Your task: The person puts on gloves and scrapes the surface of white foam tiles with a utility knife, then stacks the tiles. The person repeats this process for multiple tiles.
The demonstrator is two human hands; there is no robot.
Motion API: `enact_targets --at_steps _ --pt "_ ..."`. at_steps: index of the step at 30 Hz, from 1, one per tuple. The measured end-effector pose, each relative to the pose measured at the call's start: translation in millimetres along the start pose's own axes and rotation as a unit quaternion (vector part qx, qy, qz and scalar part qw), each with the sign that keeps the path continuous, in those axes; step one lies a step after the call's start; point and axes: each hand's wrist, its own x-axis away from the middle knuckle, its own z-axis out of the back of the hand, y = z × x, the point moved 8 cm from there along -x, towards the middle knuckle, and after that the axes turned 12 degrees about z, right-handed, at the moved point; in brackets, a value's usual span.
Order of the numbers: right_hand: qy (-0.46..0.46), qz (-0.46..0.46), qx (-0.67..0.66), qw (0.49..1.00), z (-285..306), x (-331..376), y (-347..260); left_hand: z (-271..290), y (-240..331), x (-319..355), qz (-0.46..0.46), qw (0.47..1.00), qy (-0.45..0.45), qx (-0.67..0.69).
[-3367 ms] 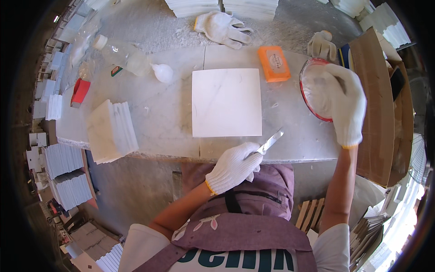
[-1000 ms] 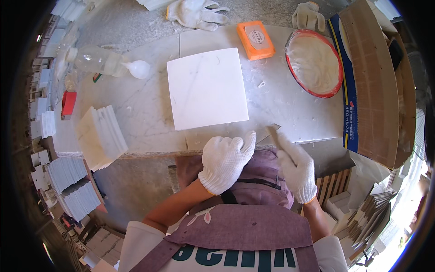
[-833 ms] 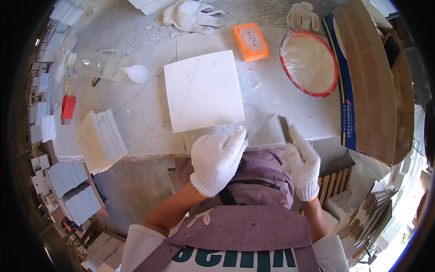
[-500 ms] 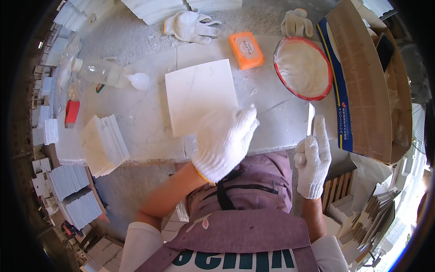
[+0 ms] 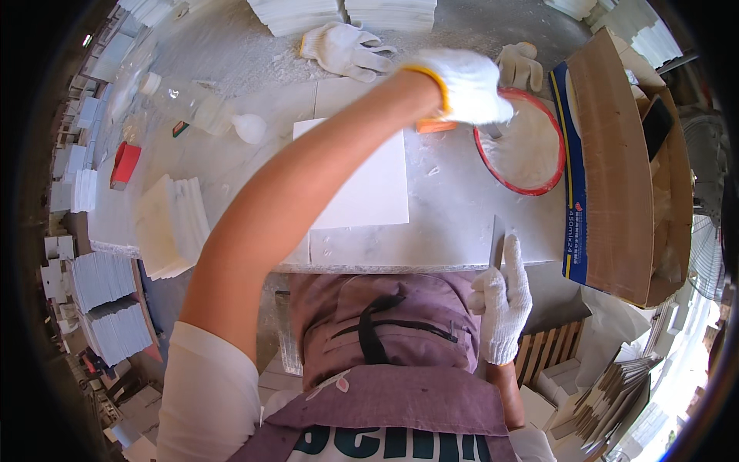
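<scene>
My left hand (image 5: 471, 86), in a white knit glove, reaches across to the red-rimmed bowl (image 5: 531, 191). Its fingers bend down over the bowl's left edge, and a small greyish thing shows beneath them; I cannot make out what it is. White powder or paste (image 5: 531, 146) fills the bowl. My gloved right hand (image 5: 504, 312) is by the bench's front edge, closed round a thin flat metal blade (image 5: 496, 240) that points up, one finger stretched beside it. A square white tile (image 5: 369, 189) lies on the bench, partly behind my left forearm. The orange sanding pad (image 5: 436, 125) is mostly covered by my left hand.
Stacked tiles (image 5: 173, 223) lean at the bench's front left. Farther back are a clear bottle (image 5: 192, 106), a red tape roll (image 5: 125, 165) and two loose gloves, one white (image 5: 346, 50), one greyer (image 5: 519, 65). A cardboard box (image 5: 616, 177) holding a phone (image 5: 657, 127) borders the right side.
My left hand has swung from above the tile's near edge up and right to the bowl. My right hand keeps hold of the blade, slightly lower and farther left in view.
</scene>
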Motion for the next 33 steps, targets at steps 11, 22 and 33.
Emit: enact_targets --at_steps 11,22,33 --pt "-0.084 -0.022 0.061 0.994 -46.1 -13.6 12.7 -18.1 -128.9 142.5 -0.024 0.941 0.336 0.033" --pt "-0.118 -0.036 0.1 0.987 -71.0 -28.5 41.0 -71.1 -121.0 155.6 -0.045 0.971 0.235 0.022" --pt "-0.141 -0.027 0.142 0.979 -72.4 -26.7 41.0 -60.0 -113.4 120.8 -0.04 0.979 0.2 0.013"
